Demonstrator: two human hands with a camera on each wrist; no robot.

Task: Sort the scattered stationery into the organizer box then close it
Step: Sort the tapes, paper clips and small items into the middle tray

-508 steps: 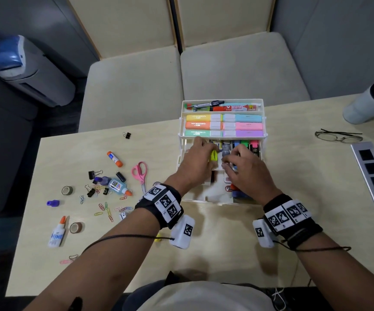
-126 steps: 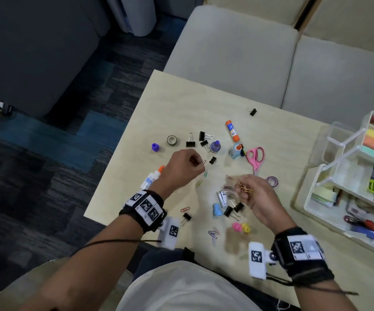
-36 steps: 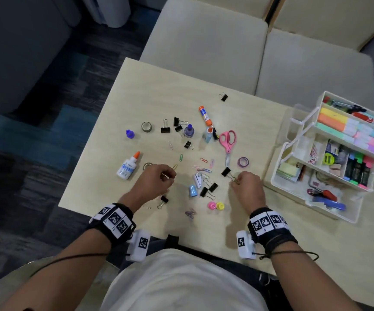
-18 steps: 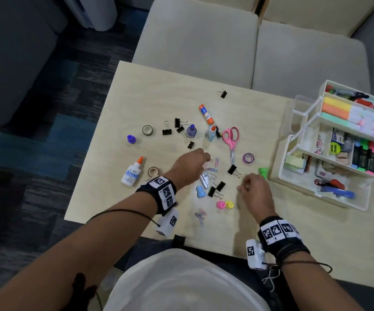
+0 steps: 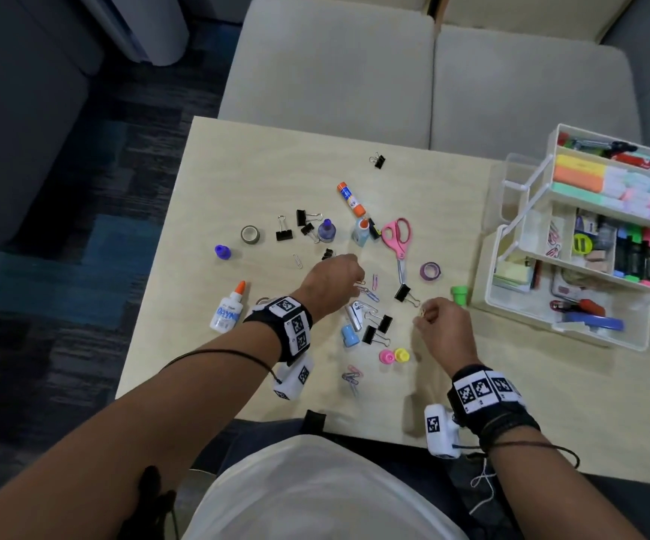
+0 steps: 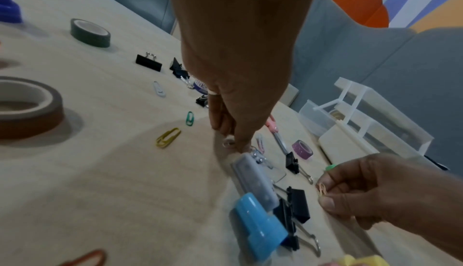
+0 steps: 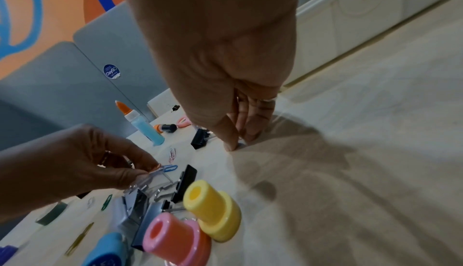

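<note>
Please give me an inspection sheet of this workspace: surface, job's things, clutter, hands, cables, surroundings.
Surface: pale wooden table.
Job's things: organizer box open at the table's right; pink scissors, glue bottle, binder clips, paper clips and tape rolls scattered.
Clutter: nothing seen.
Hands: left hand pinches at paper clips on the table; right hand pinches gathered clips.
Cables: thin black cords run from both wristbands.
Surroundings: beige sofa cushions beyond the table; dark carpet.
</note>
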